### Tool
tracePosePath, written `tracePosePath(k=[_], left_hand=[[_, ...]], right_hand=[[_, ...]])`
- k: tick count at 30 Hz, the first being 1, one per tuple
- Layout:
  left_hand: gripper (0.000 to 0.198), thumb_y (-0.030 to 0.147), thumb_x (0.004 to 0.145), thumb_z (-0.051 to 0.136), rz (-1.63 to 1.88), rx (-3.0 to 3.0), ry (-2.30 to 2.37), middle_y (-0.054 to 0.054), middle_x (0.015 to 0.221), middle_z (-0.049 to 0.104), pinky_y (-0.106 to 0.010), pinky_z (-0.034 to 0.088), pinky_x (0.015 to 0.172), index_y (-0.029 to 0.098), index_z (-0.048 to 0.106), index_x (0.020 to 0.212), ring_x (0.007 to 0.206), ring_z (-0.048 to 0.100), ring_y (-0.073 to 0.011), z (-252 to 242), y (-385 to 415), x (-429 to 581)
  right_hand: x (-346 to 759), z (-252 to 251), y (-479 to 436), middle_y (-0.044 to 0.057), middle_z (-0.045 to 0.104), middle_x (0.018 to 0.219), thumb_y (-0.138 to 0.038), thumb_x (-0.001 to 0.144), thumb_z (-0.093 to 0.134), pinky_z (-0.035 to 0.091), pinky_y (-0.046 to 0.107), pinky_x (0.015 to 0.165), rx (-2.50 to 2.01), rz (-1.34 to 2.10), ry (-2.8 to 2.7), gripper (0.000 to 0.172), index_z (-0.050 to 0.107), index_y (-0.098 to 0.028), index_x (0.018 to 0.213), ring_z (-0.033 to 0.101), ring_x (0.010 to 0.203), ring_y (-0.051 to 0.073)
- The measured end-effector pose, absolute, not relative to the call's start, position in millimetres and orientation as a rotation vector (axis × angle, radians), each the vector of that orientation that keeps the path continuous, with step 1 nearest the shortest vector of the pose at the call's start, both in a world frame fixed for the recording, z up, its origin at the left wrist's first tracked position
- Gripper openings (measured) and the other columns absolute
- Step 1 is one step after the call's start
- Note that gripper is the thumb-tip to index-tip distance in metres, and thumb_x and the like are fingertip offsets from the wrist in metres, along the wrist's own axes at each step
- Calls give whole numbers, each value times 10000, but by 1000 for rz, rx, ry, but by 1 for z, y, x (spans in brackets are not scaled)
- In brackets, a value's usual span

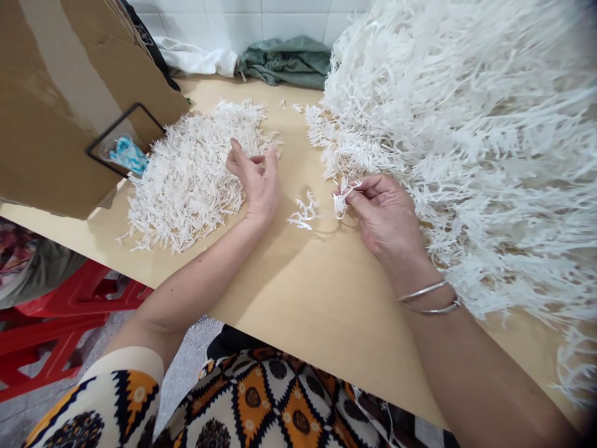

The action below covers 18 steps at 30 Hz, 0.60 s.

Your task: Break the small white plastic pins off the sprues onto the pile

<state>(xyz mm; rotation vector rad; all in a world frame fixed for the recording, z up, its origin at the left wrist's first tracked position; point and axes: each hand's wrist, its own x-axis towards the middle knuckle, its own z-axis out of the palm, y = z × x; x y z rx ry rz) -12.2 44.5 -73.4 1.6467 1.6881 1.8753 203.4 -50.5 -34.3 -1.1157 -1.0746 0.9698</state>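
Note:
My right hand (385, 208) pinches a small white branched plastic sprig (342, 202) between thumb and fingertips, just above the table. The palm side of that hand is partly hidden, and a silver bangle circles the wrist. Another white branched sprig (304, 211) lies on the table between my hands. My left hand (259, 180) is open, its fingers apart, at the right edge of a heap of short white pieces (186, 174); I see nothing held in it. Close to my right hand rises a much larger heap of long, white branched strands (489, 149).
A brown cardboard box (60, 112) stands at the left, with a black wire frame (109, 134) and a blue-and-white item (125, 154) against it. Green cloth (286, 60) and white cloth (198, 57) lie along the tiled wall. Red stools (79, 298) stand below the table (317, 298).

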Motion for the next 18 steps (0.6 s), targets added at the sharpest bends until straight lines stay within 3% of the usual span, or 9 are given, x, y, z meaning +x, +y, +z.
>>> tracePosePath(k=[1, 3, 5, 6, 8, 11, 14, 18], left_hand=[[716, 693, 990, 500, 1864, 1669, 1690, -123, 1570, 416, -363, 544, 950, 354, 307, 1591, 1153, 611, -195, -69, 41, -12], [708, 665, 952, 592, 1863, 1715, 1723, -93, 1650, 345, -465, 452, 1151, 387, 362, 1561, 1448, 441, -265, -56, 33, -10], [612, 651, 930, 632, 1867, 1759, 1736, -55, 1692, 302, -556, 292, 1275, 397, 484, 1466, 1589, 244, -297, -39, 23, -8], [541, 648, 938, 621, 1857, 1799, 1704, -53, 1692, 310, -573, 246, 1295, 380, 549, 1402, 1598, 234, -301, -31, 18, -7], [441, 637, 977, 570, 1769, 1950, 1524, -90, 1615, 439, -563, 263, 1289, 326, 643, 1280, 1533, 382, -294, -17, 7, -2], [415, 601, 1022, 524, 1433, 2200, 1118, -102, 1366, 667, -490, 395, 1213, 270, 708, 1191, 1331, 609, -246, -7, -7, 9], [387, 576, 989, 613, 1173, 2241, 907, -84, 1258, 735, -421, 474, 1128, 245, 733, 1149, 1233, 675, -222, -9, -16, 20], [384, 567, 971, 645, 1172, 2077, 853, -65, 1038, 775, -316, 543, 934, 191, 719, 996, 988, 713, -164, -16, -19, 27]], right_hand=[[203, -34, -51, -35, 670, 805, -137, 755, 728, 610, 334, 824, -1114, 991, -1062, 195, 594, -256, 831, 699, 768, 137], [203, -33, -51, -40, 662, 792, -152, 754, 742, 611, 324, 789, -1114, 1018, -1044, 192, 602, -257, 832, 695, 746, 133], [204, -32, -52, -45, 658, 778, -174, 754, 753, 606, 313, 740, -1114, 1031, -1039, 178, 619, -258, 837, 687, 725, 131], [204, -32, -52, -46, 657, 772, -182, 754, 760, 601, 306, 718, -1112, 1035, -1039, 174, 628, -257, 839, 680, 713, 129], [205, -33, -53, -44, 660, 770, -202, 756, 782, 591, 295, 696, -1105, 1052, -1049, 168, 644, -249, 840, 664, 694, 119], [205, -33, -53, -35, 670, 776, -257, 777, 803, 577, 284, 678, -1101, 1070, -1087, 156, 673, -240, 861, 647, 680, 109], [204, -33, -53, -37, 677, 763, -331, 766, 835, 566, 286, 652, -1119, 1040, -1116, 198, 682, -250, 861, 642, 669, 116], [200, -32, -56, -22, 714, 811, -401, 741, 876, 586, 315, 696, -1111, 1056, -1146, 273, 664, -253, 826, 665, 714, 135]])
